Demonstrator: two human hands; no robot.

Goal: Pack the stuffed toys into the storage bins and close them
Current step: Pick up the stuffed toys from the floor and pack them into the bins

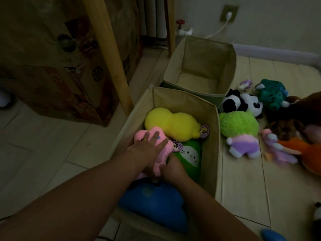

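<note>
The near beige storage bin (214,146) stands open and holds a yellow plush (171,125), a green plush (188,157), a blue plush (154,204) and a pink plush (157,153). My left hand (149,145) lies flat on top of the pink plush, fingers spread. Below it, my right hand (171,168) grips the pink plush's lower end, pressed between the pink and green toys. A second beige bin (231,66) stands open and empty behind the first. Several toys lie on the floor to the right, among them a panda (243,104) and a green-and-purple plush (239,133).
A teal plush (271,94), a brown plush (286,127), a lilac plush (278,150) and an orange plush (307,153) crowd the right floor. A wooden table leg (111,54) and a cardboard box (52,66) stand left of the bins. A wall socket with a white cable (228,13) is behind.
</note>
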